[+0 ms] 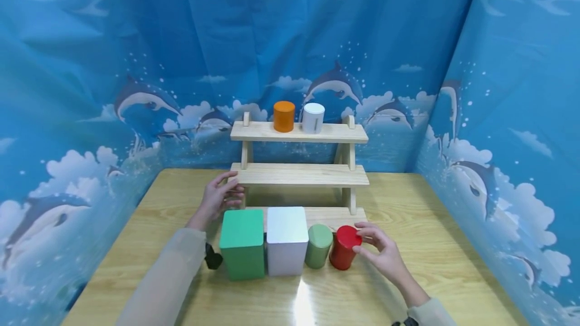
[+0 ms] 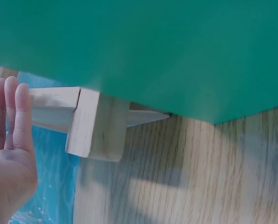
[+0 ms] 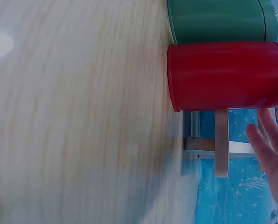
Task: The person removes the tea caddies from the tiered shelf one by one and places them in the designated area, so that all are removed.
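Note:
A three-tier wooden shelf point(image 1: 299, 174) stands on the table. My left hand point(image 1: 218, 196) is at the left end of its middle tier, fingers extended; whether they touch the wood I cannot tell. In front of the shelf stand a green box point(image 1: 242, 245), a white box point(image 1: 287, 241), a light green canister point(image 1: 318, 246) and a red canister point(image 1: 345, 248), side by side. My right hand point(image 1: 381, 253) is beside the red canister, its fingers spread near the lid's right edge. In the right wrist view the fingers point(image 3: 265, 140) look loosely straight, not wrapped round it.
On the top tier sit an orange canister point(image 1: 284, 116) and a white canister point(image 1: 313, 118). The wooden table point(image 1: 421, 245) extends on both sides of the row. Blue dolphin-print curtains point(image 1: 254, 39) enclose the back and sides.

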Demonstrator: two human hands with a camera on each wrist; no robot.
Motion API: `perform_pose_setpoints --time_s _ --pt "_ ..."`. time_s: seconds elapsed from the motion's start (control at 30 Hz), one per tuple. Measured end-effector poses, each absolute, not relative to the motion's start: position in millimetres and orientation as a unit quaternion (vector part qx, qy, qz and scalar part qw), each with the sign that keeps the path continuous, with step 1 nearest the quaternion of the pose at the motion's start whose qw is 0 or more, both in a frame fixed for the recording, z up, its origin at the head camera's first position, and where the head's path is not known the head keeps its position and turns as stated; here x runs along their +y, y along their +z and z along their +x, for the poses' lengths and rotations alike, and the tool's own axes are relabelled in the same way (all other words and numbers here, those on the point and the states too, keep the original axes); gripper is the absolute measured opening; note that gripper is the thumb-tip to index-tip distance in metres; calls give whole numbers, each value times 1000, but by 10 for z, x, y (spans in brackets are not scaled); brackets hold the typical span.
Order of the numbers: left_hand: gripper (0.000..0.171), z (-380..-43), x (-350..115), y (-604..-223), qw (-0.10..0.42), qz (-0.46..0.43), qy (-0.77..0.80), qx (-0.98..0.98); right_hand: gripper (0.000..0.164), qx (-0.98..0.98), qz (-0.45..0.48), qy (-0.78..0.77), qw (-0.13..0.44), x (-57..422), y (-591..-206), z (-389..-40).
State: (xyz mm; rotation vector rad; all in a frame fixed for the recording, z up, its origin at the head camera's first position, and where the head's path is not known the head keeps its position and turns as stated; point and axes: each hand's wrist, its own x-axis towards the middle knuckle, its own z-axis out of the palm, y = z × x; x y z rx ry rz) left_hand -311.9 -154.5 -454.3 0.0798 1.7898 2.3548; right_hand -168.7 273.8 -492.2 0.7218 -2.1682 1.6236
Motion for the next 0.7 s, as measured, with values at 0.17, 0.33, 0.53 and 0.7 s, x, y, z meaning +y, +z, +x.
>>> perform_pose_setpoints --time_s 0.17,0.33,0.53,0.7 --pt "46 -3109 -1539 -4535 91 21 794 600 36 -752 248 587 170 2739 -4893 -1681" --pt "47 -3113 -1536 -4550 91 22 795 599 34 -750 237 593 173 2748 -4889 -1682" --pt "48 -3117 -1537 -4558 92 22 797 596 36 -760 214 589 170 2754 -4877 -1705" --pt "47 -3116 -1534 -4548 91 22 798 595 36 -762 213 585 179 2744 -4841 -1743"
